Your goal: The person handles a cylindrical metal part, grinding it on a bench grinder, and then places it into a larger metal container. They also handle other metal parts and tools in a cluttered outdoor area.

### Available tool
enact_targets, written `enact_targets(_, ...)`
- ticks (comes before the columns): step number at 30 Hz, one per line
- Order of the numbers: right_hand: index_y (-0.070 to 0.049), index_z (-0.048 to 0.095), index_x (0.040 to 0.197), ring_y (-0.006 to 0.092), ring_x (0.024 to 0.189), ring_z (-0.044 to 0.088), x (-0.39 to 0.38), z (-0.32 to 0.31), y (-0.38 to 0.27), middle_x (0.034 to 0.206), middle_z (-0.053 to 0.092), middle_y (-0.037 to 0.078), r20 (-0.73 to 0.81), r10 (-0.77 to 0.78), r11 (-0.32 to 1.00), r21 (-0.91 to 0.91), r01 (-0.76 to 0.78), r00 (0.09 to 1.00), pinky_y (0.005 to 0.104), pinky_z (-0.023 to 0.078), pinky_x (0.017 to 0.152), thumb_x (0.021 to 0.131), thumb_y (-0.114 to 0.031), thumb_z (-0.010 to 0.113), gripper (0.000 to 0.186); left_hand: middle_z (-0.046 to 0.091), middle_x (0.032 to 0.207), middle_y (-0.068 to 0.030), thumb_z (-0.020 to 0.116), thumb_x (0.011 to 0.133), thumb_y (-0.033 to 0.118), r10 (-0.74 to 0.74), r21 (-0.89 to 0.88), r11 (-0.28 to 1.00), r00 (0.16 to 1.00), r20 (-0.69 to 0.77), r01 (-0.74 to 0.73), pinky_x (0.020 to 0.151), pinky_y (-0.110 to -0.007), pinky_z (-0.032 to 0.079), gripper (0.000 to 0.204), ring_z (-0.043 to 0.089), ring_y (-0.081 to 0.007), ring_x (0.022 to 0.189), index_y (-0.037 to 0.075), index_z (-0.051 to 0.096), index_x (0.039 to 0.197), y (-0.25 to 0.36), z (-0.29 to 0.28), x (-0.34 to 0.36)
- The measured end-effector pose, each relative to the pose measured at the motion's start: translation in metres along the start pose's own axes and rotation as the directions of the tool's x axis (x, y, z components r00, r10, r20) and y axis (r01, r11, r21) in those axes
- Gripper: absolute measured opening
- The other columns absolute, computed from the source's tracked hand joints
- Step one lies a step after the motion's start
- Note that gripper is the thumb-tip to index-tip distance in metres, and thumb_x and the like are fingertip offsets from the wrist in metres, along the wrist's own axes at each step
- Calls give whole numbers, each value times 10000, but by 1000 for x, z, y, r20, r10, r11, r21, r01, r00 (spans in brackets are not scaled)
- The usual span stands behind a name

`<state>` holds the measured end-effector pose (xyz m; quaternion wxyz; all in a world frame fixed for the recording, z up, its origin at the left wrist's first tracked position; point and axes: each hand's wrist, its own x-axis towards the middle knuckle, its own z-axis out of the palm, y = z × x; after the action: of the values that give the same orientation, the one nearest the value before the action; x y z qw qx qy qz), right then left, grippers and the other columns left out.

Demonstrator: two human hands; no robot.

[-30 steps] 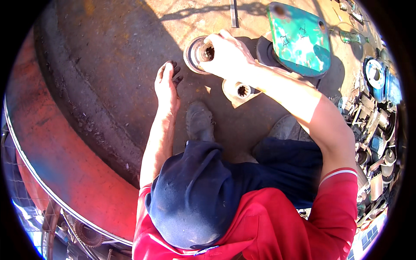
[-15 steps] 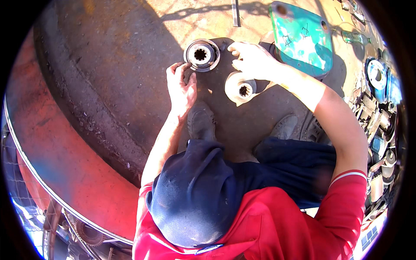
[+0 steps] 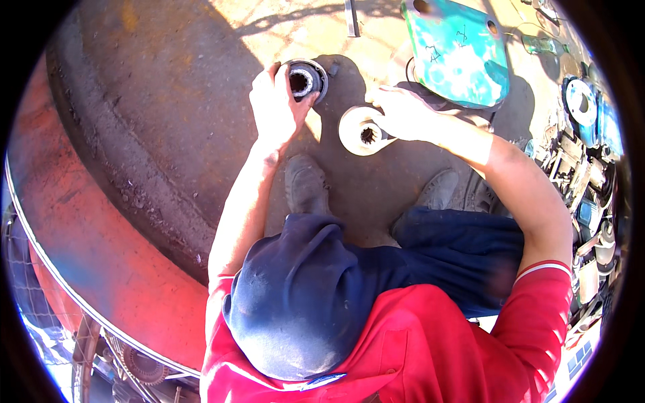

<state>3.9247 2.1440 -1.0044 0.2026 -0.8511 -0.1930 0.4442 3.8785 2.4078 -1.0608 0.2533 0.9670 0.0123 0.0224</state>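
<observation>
My left hand (image 3: 277, 111) grips a round dark metal splined hub (image 3: 316, 72), fingers over its far left rim and thumb on the near side. The hub looks slightly tilted, its toothed central hole facing up. To its right, a paler splined hub (image 3: 353, 127) with a wide round flange sits over the ground in front of my boots. My right hand (image 3: 406, 115) closes on this hub's right edge, with the thumb near the toothed hole. Part of the flange is hidden beneath that hand.
A green metal plate (image 3: 460, 57) with holes lies beyond my right hand. A curved red metal rim (image 3: 107, 248) runs along the left. Piled machine parts (image 3: 584, 168) and a glass bottle (image 3: 541, 45) are at right. My boots (image 3: 307, 185) are close below the hubs.
My left hand has moved from beside the dark hub to gripping it, and the hub now tilts. My right hand has come down and in onto the paler hub.
</observation>
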Motion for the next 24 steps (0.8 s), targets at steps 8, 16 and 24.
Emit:
enact_targets(8, -9, 594, 1320, 376, 1208, 631, -11, -2, 13, 1272, 638, 209, 25, 15, 990, -137, -11, 1000, 456, 508, 1031, 934, -166, 633, 419, 705, 1267, -196, 870, 841, 296, -400, -558, 706, 896, 195, 436, 1052, -367, 500, 684, 641, -220, 1212, -80, 616, 1352, -46, -11, 18)
enact_targets(16, -24, 602, 1260, 351, 1187, 612, -15, -2, 9, 1238, 628, 180, 114, 50, 998, -32, -46, 992, 458, 495, 1026, 919, -145, 612, 362, 710, 1250, -122, 894, 827, 221, -326, -792, 412, 885, 333, 450, 1055, -328, 486, 663, 666, -207, 1127, -70, 629, 1360, -89, -13, 5)
enact_targets(24, -78, 709, 1058, 304, 900, 690, -18, 19, 10, 990, 717, 123, -155, -180, 983, -53, 174, 971, 437, 558, 816, 874, -226, 685, 237, 627, 1361, -243, 930, 719, 405, -321, -393, 851, 937, 135, 348, 1079, -419, 497, 830, 617, -346, 1268, -96, 633, 1311, -79, -24, 1)
